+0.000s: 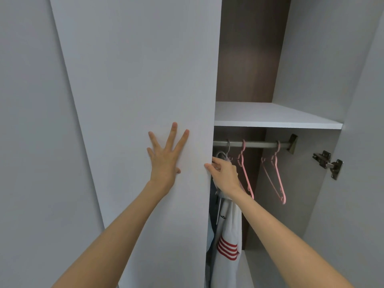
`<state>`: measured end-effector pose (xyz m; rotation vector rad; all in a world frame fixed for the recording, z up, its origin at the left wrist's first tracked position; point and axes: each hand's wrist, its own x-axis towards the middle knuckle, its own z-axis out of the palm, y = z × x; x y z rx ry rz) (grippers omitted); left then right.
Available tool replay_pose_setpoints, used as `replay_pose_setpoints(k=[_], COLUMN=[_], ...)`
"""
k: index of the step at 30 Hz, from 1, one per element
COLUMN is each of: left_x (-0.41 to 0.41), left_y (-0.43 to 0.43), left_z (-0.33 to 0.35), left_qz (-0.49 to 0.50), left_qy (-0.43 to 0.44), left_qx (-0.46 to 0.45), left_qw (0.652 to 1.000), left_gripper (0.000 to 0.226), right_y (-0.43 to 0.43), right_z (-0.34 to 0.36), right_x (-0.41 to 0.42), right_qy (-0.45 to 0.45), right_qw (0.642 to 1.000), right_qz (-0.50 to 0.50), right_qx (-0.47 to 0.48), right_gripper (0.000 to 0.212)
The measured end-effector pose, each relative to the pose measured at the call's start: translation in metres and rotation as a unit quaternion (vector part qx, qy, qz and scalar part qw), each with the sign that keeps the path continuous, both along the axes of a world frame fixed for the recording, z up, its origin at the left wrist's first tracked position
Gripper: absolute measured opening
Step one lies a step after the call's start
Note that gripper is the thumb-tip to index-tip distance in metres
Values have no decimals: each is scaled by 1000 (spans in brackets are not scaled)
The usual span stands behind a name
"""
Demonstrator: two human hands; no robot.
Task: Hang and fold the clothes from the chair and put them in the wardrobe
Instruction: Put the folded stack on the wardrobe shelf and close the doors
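Two hands up, both bare arms in view. Left hand is released: flat on the face of the closed door, fingers straight and spread, palm against the panel. Right hand is at that door's free edge, thumb on the front face and fingers curled behind it, so it's grasping the door edge; its fingertips sit right by the grey hanger, contact unclear. Wardrobe is open on the right half only. One rod runs under one shelf. Three hangers are on the rod: the one grey at the left end by the door edge, then two pink hangers, both bare and apart from each other. One white top with four red stripes hangs straight down below the right hand, inside the wardrobe at the left end of the rod; the wrist hides which hanger carries it. A second garment, blue, hangs just left of the white top, mostly hidden behind the door edge. One metal hinge is on the right side panel, level with the rod's bracket. No chair in view.
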<state>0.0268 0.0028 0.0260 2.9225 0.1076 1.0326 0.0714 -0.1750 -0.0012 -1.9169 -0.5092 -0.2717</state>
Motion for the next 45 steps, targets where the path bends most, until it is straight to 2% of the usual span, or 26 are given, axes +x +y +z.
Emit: replay_pose_setpoints(k=[4,16,19,23,27,31,39,45], left_x=[9,13,1,-22,-48,-80,-167,-233], left_y=[-2,-5,-10,-7,-13,-33,-80,-107], left_z=[-2,-2,7,9,10,17,41,44], left_qz=[7,43,46,78,52,5,-57,-110], left_qy=[3,-10,13,-10,-24,-60,-61,-49], left_qx=[-1,12,11,74,-1,-42,-86,-102], left_qw=[1000,999,999,994,998,997,993,987], left_gripper=[125,124,102,73,56,49,46,46], right_y=[3,8,11,0,-25,-47,-88,-115], right_z=[1,-3,-1,5,15,31,58,67], right_x=[14,19,16,4,-20,-52,-154,-240], right_qy=[6,-13,-9,8,15,3,-82,-114], right_qw=[1000,999,998,997,998,998,994,987], right_qz=[-5,-16,-41,-66,-61,-52,-74,-111], right_qx=[-3,-25,-44,-43,-10,22,7,-8], right_gripper=[34,24,21,35,35,35,32,33])
